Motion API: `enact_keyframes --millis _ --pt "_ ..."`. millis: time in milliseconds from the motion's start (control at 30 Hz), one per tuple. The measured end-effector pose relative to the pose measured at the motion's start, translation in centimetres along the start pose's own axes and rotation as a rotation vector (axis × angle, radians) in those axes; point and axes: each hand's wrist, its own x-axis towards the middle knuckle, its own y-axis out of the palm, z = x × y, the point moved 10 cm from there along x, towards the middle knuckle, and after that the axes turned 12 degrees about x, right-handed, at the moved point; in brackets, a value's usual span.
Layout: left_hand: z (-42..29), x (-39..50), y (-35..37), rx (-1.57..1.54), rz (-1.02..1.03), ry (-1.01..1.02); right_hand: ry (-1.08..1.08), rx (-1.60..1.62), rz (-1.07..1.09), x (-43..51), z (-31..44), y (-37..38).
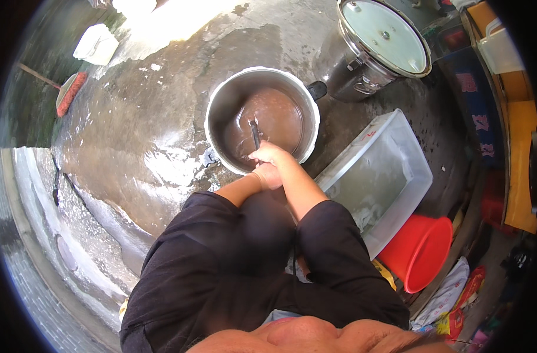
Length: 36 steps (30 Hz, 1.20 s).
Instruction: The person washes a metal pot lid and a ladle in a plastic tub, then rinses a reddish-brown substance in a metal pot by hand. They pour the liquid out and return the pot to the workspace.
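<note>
Both my hands close around the dark handle (255,134) of a utensil whose lower end is sunk in brown liquid (275,117). The liquid lies in a large round metal pot (312,145) on the wet floor, with a black side handle (317,90) at its right. My right hand (269,153) grips farther along the handle, over the pot's near rim. Just behind it, closer to my body, my left hand (268,174) is wrapped about the same handle. The liquid hides the utensil's lower end.
Right of the pot stands a translucent plastic tub (383,176) with cloudy water, beside a red bucket (421,253). A tall metal pot with a lid (385,35) is at the upper right. A white bucket (96,44) and a red-bristled broom (71,95) are at the left.
</note>
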Motion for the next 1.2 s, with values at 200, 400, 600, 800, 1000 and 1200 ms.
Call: enact_keyframes --millis 200,400,600,800,1000,1200 --pt "-1.1 0.0 -2.5 0.270 -0.086 0.012 0.060 0.682 -0.024 -1.3 -1.4 -2.2" --pt "-2.5 0.3 -4.4 0.492 -0.215 0.092 0.138 0.489 -0.140 -4.0 0.0 -5.1" --pt "-1.6 0.1 -1.7 0.632 -0.180 0.061 -0.046 -0.638 -0.329 -8.9 8.3 -6.1" --pt "-0.5 0.1 -0.9 0.540 -0.080 -0.007 -0.110 -0.842 -0.422 -10.1 10.4 -6.9" --pt "-0.3 0.2 -2.5 0.453 0.172 -0.145 0.027 -0.945 -0.527 -11.5 7.2 -13.0" --pt "0.3 0.1 -1.9 0.441 0.244 -0.221 0.114 -0.960 -0.468 -15.7 3.1 -11.4"
